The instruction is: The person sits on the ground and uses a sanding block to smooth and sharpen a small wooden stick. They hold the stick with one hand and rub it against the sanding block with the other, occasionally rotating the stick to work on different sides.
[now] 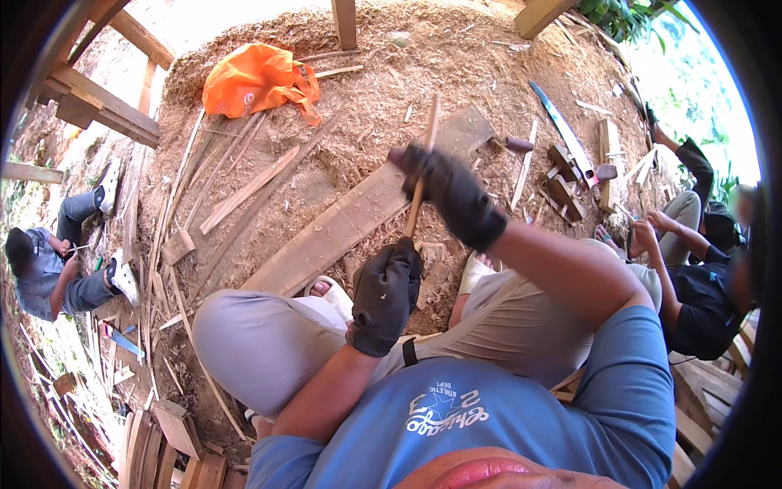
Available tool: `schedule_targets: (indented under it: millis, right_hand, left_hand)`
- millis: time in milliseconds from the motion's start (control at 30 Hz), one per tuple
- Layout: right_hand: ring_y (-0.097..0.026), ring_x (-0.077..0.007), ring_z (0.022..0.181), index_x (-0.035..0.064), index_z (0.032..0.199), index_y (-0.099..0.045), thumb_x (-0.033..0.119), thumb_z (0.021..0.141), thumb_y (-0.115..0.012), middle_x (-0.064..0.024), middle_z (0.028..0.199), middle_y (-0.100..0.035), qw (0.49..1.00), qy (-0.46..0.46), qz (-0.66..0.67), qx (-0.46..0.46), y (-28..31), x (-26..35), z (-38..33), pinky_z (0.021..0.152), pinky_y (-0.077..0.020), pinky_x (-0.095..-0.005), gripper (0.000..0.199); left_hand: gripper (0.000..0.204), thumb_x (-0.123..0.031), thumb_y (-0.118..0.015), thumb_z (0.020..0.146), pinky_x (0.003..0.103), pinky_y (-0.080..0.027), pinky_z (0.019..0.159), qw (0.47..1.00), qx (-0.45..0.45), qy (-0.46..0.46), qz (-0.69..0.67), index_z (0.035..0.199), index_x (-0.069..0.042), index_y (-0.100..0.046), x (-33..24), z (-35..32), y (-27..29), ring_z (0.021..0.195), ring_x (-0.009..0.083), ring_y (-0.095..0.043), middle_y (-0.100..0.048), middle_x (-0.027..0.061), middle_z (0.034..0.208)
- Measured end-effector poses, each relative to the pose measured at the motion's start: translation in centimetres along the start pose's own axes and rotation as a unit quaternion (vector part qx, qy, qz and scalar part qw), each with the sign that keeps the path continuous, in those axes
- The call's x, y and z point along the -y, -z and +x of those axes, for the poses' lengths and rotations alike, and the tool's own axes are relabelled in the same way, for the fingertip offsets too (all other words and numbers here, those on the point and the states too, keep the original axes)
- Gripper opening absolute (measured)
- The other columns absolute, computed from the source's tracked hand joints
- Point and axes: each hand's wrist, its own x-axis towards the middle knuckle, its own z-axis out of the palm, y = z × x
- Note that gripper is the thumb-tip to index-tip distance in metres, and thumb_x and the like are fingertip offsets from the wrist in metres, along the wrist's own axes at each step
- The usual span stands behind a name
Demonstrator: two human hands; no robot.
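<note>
Gripping one thin stick, both gloved hands closed: left, right.

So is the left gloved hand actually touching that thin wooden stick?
Touching: the head view shows the left hand wrapped around the lower end of the stick.

Sawdust-covered ground bears a long plank; an orange plastic bag lies beyond it, a handsaw to its right.

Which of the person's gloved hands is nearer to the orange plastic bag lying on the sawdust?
The right hand. It is raised around the upper part of the thin stick, closer to the orange bag. The left hand grips lower, near the lap.
</note>
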Motion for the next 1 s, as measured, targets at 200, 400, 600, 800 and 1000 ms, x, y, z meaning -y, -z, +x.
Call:
schedule_targets:
  millis: [200,400,600,800,1000]
  right_hand:
    - [-0.070,-0.0180,0.098,-0.0064,0.132,-0.064,0.047,0.113,-0.044,-0.0149,0.132,-0.073,0.996,0.071,0.045,0.009,-0.2,-0.4,1.2,0.091,-0.0575,-0.0348,0.060]
    - [-0.070,-0.0191,0.092,0.0058,0.125,-0.074,0.057,0.110,-0.046,-0.0168,0.116,-0.077,0.998,0.036,-0.027,-0.038,1.1,-0.9,1.1,0.086,-0.0556,-0.0349,0.060]
    - [-0.070,-0.0170,0.098,-0.0027,0.133,-0.065,0.050,0.111,-0.047,-0.0125,0.128,-0.074,0.989,0.054,0.137,0.019,-1.1,-1.2,-0.1,0.088,-0.0573,-0.0336,0.060]
    - [-0.070,-0.0187,0.110,-0.0039,0.136,-0.063,0.053,0.111,-0.044,-0.0159,0.135,-0.071,0.998,0.019,0.037,-0.038,1.1,0.9,0.6,0.088,-0.0569,-0.0359,0.065]
    - [-0.067,-0.0176,0.109,-0.0052,0.134,-0.062,0.044,0.111,-0.054,-0.0111,0.129,-0.070,0.996,0.019,0.089,0.003,-0.2,-0.1,0.4,0.100,-0.0547,-0.0336,0.055]
  left_hand:
    - [0.025,-0.019,-0.047,0.110,0.023,-0.027,0.042,0.998,0.011,-0.028,-0.052,0.088,-0.012,-0.058,0.4,0.4,0.9,0.052,0.0023,-0.040,-0.050,-0.0058,0.073]
    - [0.032,-0.029,-0.051,0.113,0.024,-0.027,0.042,0.998,-0.014,-0.056,0.028,0.087,-0.012,-0.057,1.2,0.6,0.1,0.048,0.0027,-0.035,-0.045,-0.0069,0.067]
    - [0.035,-0.032,-0.052,0.113,0.024,-0.026,0.043,0.997,0.017,-0.035,-0.066,0.085,-0.013,-0.058,-0.3,0.0,0.7,0.048,0.0021,-0.036,-0.043,-0.0070,0.064]
    - [0.033,-0.032,-0.054,0.113,0.024,-0.025,0.043,1.000,0.004,-0.014,0.022,0.087,-0.012,-0.061,0.4,-0.3,-0.1,0.048,0.0015,-0.036,-0.044,-0.0072,0.063]
    - [0.033,-0.030,-0.053,0.113,0.024,-0.028,0.045,0.998,-0.015,-0.064,-0.010,0.089,-0.009,-0.063,0.5,0.2,0.3,0.052,0.0021,-0.038,-0.048,-0.0060,0.067]
